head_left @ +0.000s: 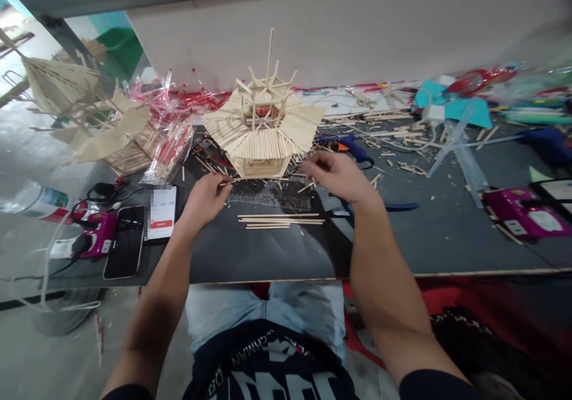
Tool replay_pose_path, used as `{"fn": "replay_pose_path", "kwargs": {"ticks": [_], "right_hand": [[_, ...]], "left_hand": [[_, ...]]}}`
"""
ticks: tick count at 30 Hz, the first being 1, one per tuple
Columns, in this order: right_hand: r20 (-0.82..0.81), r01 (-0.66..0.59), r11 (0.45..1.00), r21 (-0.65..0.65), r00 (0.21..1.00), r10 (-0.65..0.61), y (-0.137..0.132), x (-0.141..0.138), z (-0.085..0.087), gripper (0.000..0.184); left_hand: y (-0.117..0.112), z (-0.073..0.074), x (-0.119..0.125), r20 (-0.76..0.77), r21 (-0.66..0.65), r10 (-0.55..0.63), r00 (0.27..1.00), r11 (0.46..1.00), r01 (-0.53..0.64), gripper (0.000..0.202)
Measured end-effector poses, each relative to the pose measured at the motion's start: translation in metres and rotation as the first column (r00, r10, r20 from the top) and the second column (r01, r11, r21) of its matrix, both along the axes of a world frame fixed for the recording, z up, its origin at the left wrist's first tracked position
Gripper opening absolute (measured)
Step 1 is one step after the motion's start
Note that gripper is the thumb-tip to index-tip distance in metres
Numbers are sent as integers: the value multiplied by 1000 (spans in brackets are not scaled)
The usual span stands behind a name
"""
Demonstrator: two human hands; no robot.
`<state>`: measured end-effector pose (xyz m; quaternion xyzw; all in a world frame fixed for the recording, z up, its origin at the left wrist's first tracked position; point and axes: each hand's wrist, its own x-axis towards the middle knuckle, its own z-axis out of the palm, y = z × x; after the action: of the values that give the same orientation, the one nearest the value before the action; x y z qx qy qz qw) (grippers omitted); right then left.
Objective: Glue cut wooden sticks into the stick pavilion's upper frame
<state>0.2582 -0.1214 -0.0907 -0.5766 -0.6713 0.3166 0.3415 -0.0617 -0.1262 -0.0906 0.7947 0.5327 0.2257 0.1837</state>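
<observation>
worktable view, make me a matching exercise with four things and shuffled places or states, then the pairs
1. pagoda-shaped stick model
2. clear ruler
3. lit-screen phone
4. teal sheets

A. beside a dark-screen phone
B. toward the table's back right
C. topped by a tall upright stick
D. between the model and some parallel sticks

Pairs: 1-C, 2-D, 3-A, 4-B

The pale model of wooden sticks stands upright over there on the dark table, slatted panels flaring out around its faceted base, open stickwork above, one thin stick rising highest. In front, a few loose sticks lie flat, roughly parallel, the shortest closest to the table's near edge.
</observation>
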Motion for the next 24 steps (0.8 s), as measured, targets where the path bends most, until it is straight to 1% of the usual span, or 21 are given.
{"fn": "replay_pose_path", "kwargs": {"ticks": [2, 3, 4, 6, 8, 10, 13, 15, 18, 20, 21, 22, 23, 24], "right_hand": [[156, -210, 973, -91, 962, 222, -5, -4, 4, 27], [207, -275, 953, -123, 932, 296, -6, -7, 5, 24], [236, -314, 938, -144, 910, 341, -8, -11, 6, 22], [239, -360, 915, -183, 886, 397, -8, -18, 6, 21], [211, -397, 892, -217, 873, 440, -8, -23, 5, 24], [225, -395, 891, -222, 869, 441, -7, -23, 4, 26], [301, -299, 941, -160, 893, 335, -6, -15, 5, 37], [311, -223, 967, -120, 917, 250, -8, -4, 8, 44], [310, -105, 991, -81, 942, 125, -14, 14, 19, 46], [294, 27, 1000, 12, 955, -29, -21, 25, 29, 43], [255, 117, 990, 81, 958, -134, -26, 29, 34, 42], [188, 209, 967, 147, 954, -235, -31, 33, 40, 40], [101, 304, 928, 215, 938, -330, -36, 36, 45, 40], [4, 395, 874, 285, 911, -413, -42, 39, 50, 40]], "left_hand": [[-4, 0, 2, -182, -39, -120, 976, 993, 115, 26], [-6, 0, 4, -246, -57, -153, 957, 988, 144, 32], [-7, 1, 5, -290, -70, -169, 942, 985, 156, 37], [-8, 1, 8, -333, -82, -173, 927, 985, 154, 38], [-8, 0, 11, -341, -82, -170, 925, 985, 151, 32], [-6, 0, 14, -341, -86, -168, 925, 985, 148, 26], [-2, 3, 16, -341, -110, -179, 923, 983, 149, 23], [0, 7, 17, -324, -115, -180, 929, 982, 151, 18], [-1, 11, 18, -277, -138, -177, 945, 980, 143, 5], [-3, 14, 18, -241, -156, -170, 955, 979, 135, 7], [-5, 16, 17, -225, -149, -162, 961, 980, 131, 9], [-7, 19, 17, -208, -127, -152, 966, 984, 127, 10], [-9, 23, 16, -190, -98, -142, 971, 987, 125, 11], [-11, 29, 15, -168, -61, -135, 977, 990, 126, 12]]}}
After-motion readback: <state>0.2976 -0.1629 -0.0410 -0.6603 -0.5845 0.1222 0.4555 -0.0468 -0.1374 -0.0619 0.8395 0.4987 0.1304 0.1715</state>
